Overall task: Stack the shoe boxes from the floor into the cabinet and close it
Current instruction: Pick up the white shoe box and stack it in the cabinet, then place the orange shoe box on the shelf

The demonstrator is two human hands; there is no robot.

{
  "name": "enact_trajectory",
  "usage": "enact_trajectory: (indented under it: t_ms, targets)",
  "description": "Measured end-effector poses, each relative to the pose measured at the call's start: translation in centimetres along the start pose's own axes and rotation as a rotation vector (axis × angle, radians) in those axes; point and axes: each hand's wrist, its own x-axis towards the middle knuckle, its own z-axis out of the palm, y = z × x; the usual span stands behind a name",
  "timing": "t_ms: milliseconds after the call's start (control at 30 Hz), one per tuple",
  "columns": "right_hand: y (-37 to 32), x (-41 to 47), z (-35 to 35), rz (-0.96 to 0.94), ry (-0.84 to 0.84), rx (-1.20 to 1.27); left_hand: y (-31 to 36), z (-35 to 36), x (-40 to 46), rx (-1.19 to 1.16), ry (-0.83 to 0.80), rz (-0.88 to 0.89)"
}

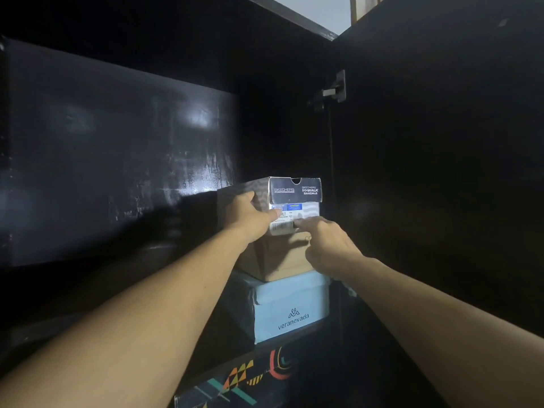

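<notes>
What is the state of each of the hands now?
Left hand: grips the Skechers box at its left corner.
Right hand: open, straight fingers pressing the box front.

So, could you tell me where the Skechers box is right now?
In the head view, the Skechers box tops the stack inside the cabinet, on the brown box, both hands touching it.

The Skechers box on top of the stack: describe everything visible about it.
The Skechers box is cardboard, with a dark lid printed "Skechers Performance" and "GOwalk Sandals" and a notch in its front edge. Below the lid, a pale end face carries a white and blue label. It sits upright atop a brown box, inside the dark cabinet. The left hand holds its left corner; the right hand touches the label with its fingertips.
</notes>
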Motion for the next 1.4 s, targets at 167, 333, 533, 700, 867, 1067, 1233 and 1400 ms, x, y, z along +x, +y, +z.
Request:
enact_trajectory:
  t_ms: [167, 333, 533, 700, 867, 1067, 1233, 1400]
  targets:
    - [0.1, 1.1, 1.2, -0.032, -0.159, -0.139, -1.4, -0.2, 0.7, 0.080, -0.029, -0.012]
    - [0.3, 1.8, 1.2, -0.022, -0.218, -0.153, -1.7, 0.2, 1.1, 0.110, -0.075, -0.025]
    - [1.2, 0.9, 0.3, -0.025, -0.281, -0.099, -1.7, 0.3, 0.2, 0.142, -0.098, -0.061]
    - [2.5, -2.0, -2.5, 0.043, -0.212, -0.075, -0.3, -0.5, -3.0, 0.214, -0.119, 0.011]
    - [4.0, -8.7, -7.7, 0.122, -0.205, -0.054, 2.8, -0.3, -10.1, 0.159, -0.246, 0.023]
    - [7.5, -21.6, -14.3, 0.273, -0.253, -0.064, 7.7, 3.9, -21.1, 0.196, -0.749, -0.091]
    - [12.7, -34.7, -20.0, 0.488, -0.275, -0.141, 12.6, 11.0, -34.8, 0.180, -1.164, -0.102]
    - [17.4, -47.7, -25.6, 0.747, -0.267, -0.208, 17.1, 15.9, -46.0, 0.096, -1.424, -0.031]
